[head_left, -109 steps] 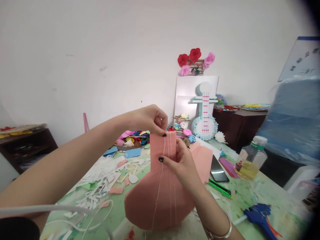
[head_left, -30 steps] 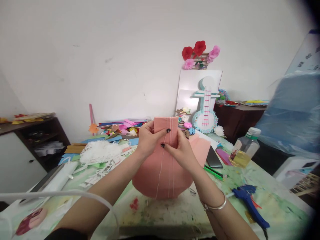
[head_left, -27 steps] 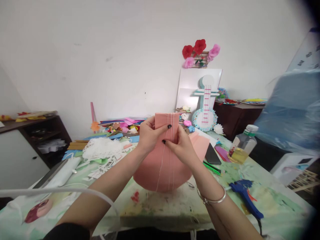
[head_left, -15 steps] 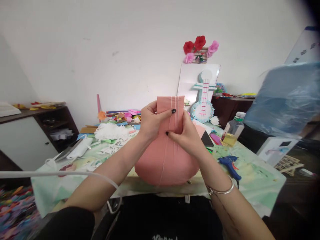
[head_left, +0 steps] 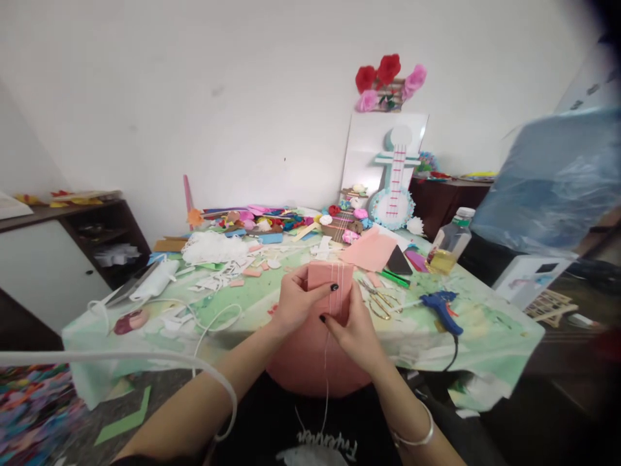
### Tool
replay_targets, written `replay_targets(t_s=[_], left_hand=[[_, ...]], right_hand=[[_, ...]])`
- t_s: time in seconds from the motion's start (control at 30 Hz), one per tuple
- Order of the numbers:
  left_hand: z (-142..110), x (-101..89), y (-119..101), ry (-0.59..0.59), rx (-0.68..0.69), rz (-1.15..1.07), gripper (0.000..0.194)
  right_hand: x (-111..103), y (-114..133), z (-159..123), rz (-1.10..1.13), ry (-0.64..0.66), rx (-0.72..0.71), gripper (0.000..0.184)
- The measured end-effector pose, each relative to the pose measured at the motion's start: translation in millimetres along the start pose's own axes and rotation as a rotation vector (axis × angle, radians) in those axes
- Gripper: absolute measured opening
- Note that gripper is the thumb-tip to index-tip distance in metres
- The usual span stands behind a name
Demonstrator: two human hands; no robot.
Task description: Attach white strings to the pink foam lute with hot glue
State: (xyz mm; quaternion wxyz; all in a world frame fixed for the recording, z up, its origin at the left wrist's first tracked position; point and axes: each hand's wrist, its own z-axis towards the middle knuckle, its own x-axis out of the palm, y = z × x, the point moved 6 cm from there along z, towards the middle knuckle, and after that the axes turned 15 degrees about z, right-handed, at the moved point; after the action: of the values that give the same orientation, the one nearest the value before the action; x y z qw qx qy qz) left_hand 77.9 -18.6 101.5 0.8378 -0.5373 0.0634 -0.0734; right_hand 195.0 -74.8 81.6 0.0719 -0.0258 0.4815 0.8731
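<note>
A pink craft lute [head_left: 315,372], with a flat rectangular neck end and a wide rounded body, leans against my lap at the table's front edge. Thin white string [head_left: 340,285] runs along the neck in several lines, and a loose tail hangs over the body. My left hand [head_left: 301,304] is closed around the neck's left side, its thumb pressing the strings. On the right side, my right hand [head_left: 353,330] grips lower down, with the thumb pinning the string. Fingers behind the neck are mostly hidden.
Gold-handled scissors [head_left: 381,301], a blue glue gun [head_left: 441,310] and an oil bottle [head_left: 451,241] stand or lie to the right. White shredded paper [head_left: 213,251] is heaped at left. A finished blue-white craft lute [head_left: 394,200] stands behind. A white cable [head_left: 145,357] crosses before my left arm.
Both hands have lowered the craft lute toward my lap, keeping their grip. The scissors and the table behind it now show. The loose string hangs away from the body.
</note>
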Motion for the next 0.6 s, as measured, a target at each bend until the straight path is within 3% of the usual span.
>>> replay_targets(t_s=[0.17,0.27,0.33,0.43,0.53,0.6], left_hand=[[-32,-1.0,28,0.023,-0.102,0.045,0.021],[-45,-4.6,33,0.043,-0.103,0.092,0.019],[-47,-9.1,36,0.033,-0.095,0.131,0.021],[-42,-14.0,43,0.022,-0.11,0.152,0.021],[-36,-15.2,48,0.003,-0.104,0.152,0.022],[-34,-14.5,48,-0.01,-0.084,0.147,0.022]], right_hand=[[8,-31,-38,0.029,0.0,0.122,0.07],[-2,-36,-50,0.084,0.047,0.103,0.068],[-35,-39,-47,-0.035,-0.043,0.074,0.052],[-122,-49,-38,-0.542,-0.46,0.186,0.035],[-199,-68,-32,-0.747,-0.67,0.354,0.049],[-234,-83,-34,-0.851,-0.726,0.5,0.063]])
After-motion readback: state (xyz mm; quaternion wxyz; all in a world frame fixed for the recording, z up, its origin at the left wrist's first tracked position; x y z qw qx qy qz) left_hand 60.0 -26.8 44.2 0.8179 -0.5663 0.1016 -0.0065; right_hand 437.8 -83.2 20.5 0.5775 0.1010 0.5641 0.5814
